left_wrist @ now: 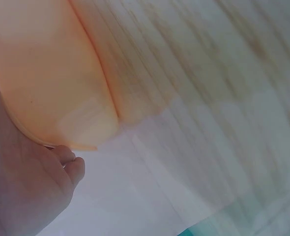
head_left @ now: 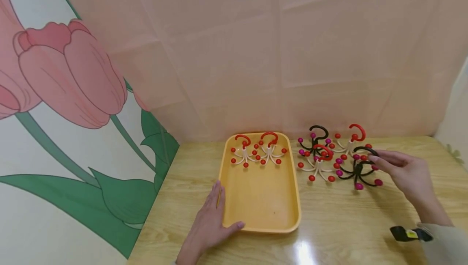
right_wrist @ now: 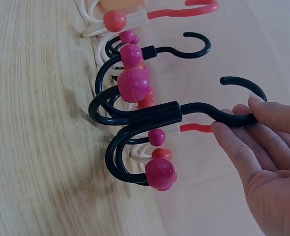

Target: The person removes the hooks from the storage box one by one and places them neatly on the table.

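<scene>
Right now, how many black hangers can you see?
2: the front black hanger, pinched by the right hand, and the rear black hanger, farther left among white hangers.

I note a table (head_left: 340, 224) of light wood grain. Yellow tray (head_left: 263, 200) lies on it, touching the left hand (head_left: 212, 218); near the right hand (head_left: 407, 173) stand two white hangers (head_left: 319, 167) and one black hanger (head_left: 314, 143).
</scene>
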`<state>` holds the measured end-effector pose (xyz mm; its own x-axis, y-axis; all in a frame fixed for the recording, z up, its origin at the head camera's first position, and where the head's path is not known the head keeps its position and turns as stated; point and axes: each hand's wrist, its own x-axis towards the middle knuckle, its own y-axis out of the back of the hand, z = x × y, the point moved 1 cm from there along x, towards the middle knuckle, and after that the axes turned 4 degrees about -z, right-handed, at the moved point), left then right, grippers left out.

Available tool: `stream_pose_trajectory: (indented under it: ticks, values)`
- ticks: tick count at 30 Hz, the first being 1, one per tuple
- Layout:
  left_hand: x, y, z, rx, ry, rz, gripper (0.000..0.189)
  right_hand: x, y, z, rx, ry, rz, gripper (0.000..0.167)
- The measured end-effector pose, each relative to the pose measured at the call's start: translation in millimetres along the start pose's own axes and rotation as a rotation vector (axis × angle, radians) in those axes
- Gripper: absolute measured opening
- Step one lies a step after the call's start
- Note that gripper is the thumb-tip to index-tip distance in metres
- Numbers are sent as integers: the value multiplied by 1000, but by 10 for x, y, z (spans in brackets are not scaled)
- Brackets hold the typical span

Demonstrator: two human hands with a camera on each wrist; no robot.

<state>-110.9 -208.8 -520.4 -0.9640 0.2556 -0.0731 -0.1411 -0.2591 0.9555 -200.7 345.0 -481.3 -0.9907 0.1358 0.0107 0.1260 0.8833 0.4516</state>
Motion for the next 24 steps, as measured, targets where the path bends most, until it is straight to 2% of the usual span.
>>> stream_pose_trajectory:
  ticks: [10,24]
  values:
    - [-5,-16,-9,7,-19,23,122,69,9,46,-74,-18,-25,63]
    - [-5,8,6,-17,5,-3,121,60,7,27,-57,-23,-35,59]
